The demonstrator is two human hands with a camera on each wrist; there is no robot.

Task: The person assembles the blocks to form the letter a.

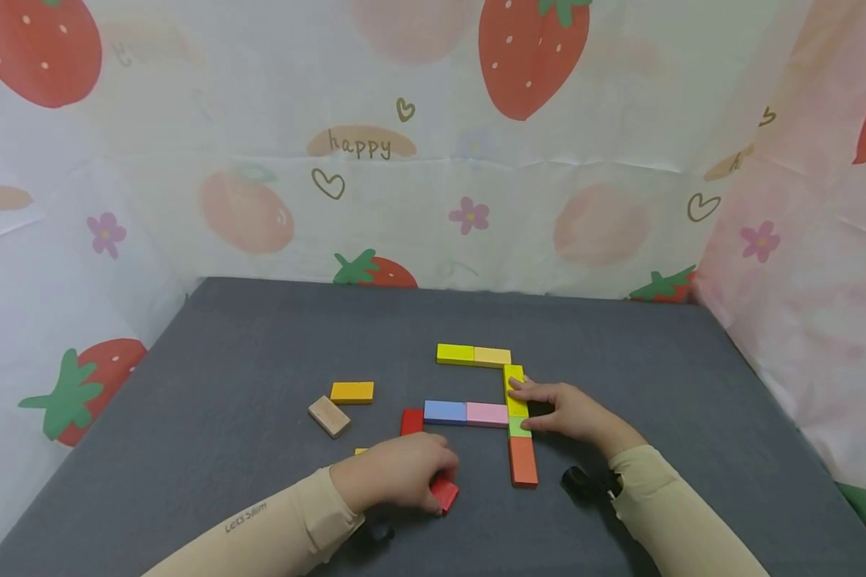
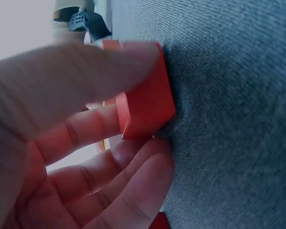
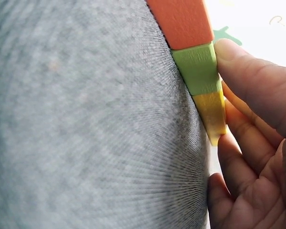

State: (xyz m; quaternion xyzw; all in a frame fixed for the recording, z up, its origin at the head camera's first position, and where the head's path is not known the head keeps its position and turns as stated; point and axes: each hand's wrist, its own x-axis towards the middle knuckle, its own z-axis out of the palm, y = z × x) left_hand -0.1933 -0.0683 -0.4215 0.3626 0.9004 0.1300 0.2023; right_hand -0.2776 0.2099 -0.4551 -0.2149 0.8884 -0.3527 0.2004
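My left hand [image 1: 404,473] pinches a bright red wooden block [image 1: 445,494] between thumb and fingers, close over the grey cloth; the left wrist view shows the thumb lying across the red block [image 2: 150,98]. Another red block [image 1: 412,421] lies partly hidden just beyond this hand. My right hand [image 1: 573,413] rests at a column of blocks, fingers fairly straight. Its fingertips touch a yellow block [image 1: 515,385], and its thumb is at a green block [image 1: 520,427]. In the right wrist view the thumb lies along the edge of the green block [image 3: 198,69].
An orange-red block [image 1: 524,462] ends the column's near side. Blue [image 1: 445,413] and pink [image 1: 487,414] blocks form a row to its left; lime [image 1: 455,353] and tan [image 1: 492,357] blocks form one beyond. Farther left lie orange-yellow [image 1: 352,393] and plain wood [image 1: 329,417] blocks.
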